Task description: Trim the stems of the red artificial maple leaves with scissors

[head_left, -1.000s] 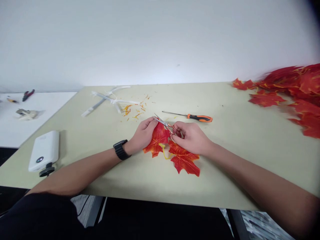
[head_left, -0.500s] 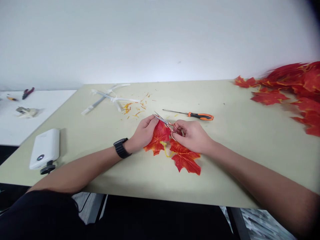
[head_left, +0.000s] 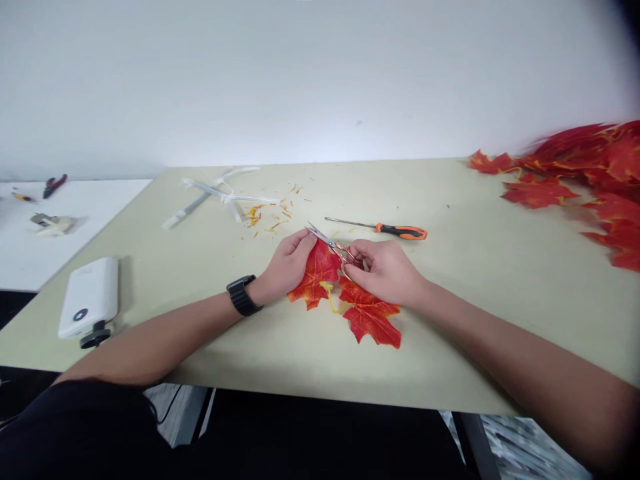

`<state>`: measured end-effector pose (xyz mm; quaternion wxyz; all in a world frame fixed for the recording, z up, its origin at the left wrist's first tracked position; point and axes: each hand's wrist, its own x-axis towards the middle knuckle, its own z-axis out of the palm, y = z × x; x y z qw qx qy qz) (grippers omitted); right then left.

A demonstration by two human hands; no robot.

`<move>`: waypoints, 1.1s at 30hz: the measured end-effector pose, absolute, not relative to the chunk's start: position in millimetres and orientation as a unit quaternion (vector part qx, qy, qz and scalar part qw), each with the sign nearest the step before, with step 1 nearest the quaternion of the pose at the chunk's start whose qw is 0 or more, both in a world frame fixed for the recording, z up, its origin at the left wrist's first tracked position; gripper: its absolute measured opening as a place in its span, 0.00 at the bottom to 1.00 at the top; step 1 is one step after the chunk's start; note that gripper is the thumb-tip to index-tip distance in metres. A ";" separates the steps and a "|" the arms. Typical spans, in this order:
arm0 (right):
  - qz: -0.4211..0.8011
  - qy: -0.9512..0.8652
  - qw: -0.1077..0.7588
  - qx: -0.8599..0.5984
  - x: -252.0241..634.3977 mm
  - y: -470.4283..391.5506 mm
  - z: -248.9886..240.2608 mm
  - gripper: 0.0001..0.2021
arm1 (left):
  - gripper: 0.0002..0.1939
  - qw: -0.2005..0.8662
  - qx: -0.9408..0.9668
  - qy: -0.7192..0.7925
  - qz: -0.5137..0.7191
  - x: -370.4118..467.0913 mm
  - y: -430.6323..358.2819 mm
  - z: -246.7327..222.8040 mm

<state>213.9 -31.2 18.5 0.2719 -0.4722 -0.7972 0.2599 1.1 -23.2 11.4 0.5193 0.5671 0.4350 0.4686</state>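
My left hand [head_left: 289, 265] pinches the upper edge of a red artificial maple leaf [head_left: 320, 270] between thumb and fingers. Small scissors [head_left: 331, 243] with copper-coloured handles are in my right hand [head_left: 383, 270], its fingers curled through and round the loops. The slightly parted blades lie across the leaf's top edge, their tips close to my left fingertips. A yellow stem [head_left: 333, 301] joins this leaf to a second red maple leaf [head_left: 373, 317], which lies below my right hand on the table.
An orange-and-black screwdriver [head_left: 400, 231] lies beyond my right hand. Yellow-orange scraps [head_left: 255, 215] and clear plastic strips [head_left: 200, 197] are at the back left. A white power bank [head_left: 91, 297] sits at the left, and a heap of red leaves [head_left: 590, 160] at the back right.
The view has shifted very slightly. The scissor blades look a little further apart than before; both hands stay in the same place.
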 end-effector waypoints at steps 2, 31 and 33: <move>0.260 -0.796 0.274 -0.473 214.1 -31.8 18.5 0.11 | 0.15 0.518 0.567 0.437 0.468 0.7 -23.0 10.5; 0.528 -0.593 0.375 -0.479 208.6 -33.9 29.4 0.18 | 0.19 0.412 0.712 0.424 0.378 -1.6 -28.7 16.0; 0.558 -0.578 0.373 -0.464 206.7 -36.5 27.7 0.16 | 0.20 0.397 0.726 0.424 0.369 -1.8 -29.6 15.2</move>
